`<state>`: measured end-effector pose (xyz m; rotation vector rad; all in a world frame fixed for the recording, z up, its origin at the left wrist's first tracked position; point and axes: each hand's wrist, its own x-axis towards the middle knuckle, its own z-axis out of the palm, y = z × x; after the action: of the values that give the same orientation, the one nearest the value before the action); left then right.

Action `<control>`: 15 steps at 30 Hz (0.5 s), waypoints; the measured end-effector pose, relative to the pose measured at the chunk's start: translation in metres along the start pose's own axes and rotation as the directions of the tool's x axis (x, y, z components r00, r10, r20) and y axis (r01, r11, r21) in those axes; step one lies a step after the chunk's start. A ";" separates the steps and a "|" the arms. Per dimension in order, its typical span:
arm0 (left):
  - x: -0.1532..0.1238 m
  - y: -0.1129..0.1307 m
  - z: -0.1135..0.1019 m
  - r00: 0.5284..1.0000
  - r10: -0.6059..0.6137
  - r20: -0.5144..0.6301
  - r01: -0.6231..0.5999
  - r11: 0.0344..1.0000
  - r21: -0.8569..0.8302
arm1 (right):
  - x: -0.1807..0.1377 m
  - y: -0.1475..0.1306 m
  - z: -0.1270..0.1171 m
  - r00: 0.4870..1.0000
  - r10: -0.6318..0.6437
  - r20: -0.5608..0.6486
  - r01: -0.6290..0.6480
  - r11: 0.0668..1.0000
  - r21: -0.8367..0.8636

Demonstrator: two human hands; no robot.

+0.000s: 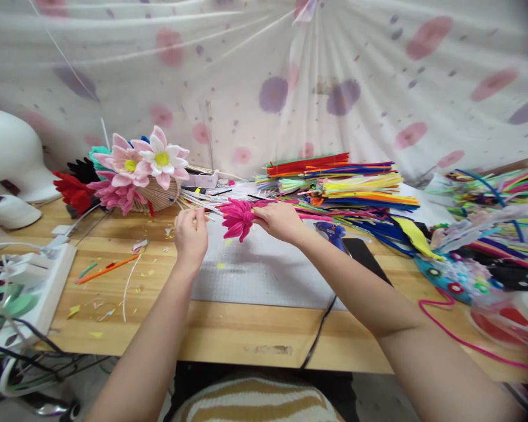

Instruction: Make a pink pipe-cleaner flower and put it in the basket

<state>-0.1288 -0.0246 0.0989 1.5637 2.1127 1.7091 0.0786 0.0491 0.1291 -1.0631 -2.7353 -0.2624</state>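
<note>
My right hand (278, 220) is closed around the stem end of a bright pink pipe-cleaner flower (237, 218), whose fuzzy petals point left. My left hand (190, 232) is closed just left of the flower, its fingers pinched on something thin that I cannot make out. Both hands hover over a pale grey cutting mat (264, 269) on the wooden table (229, 334).
Finished pipe-cleaner flowers (145, 161) sit in a basket at back left. Stacks of coloured pipe cleaners (343, 181) fill the back and right. A white power strip (39, 281) with cables lies at left. A white foam head (9, 152) stands far left. Scraps litter the wood.
</note>
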 end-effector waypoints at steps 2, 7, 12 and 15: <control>-0.003 0.006 0.006 0.994 0.109 -0.022 -0.109 0.994 0.011 | 0.002 -0.003 0.002 0.997 -0.069 -0.034 0.069 0.997 -0.021; -0.007 0.010 0.019 0.973 0.211 0.092 -0.216 0.976 0.036 | 0.003 -0.007 0.003 0.981 -0.169 -0.092 0.170 0.985 0.005; 0.000 -0.004 0.015 0.994 0.072 -0.076 -0.072 0.997 0.010 | 0.000 0.001 0.006 0.982 -0.167 -0.090 0.165 0.986 -0.029; -0.002 -0.001 0.017 0.986 0.168 -0.009 -0.167 0.985 0.039 | 0.000 0.003 0.008 0.982 -0.169 -0.085 0.167 0.985 -0.036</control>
<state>-0.1188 -0.0137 0.0905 1.7933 2.0853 1.7392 0.0797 0.0538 0.1215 -0.8073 -2.7517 -0.3653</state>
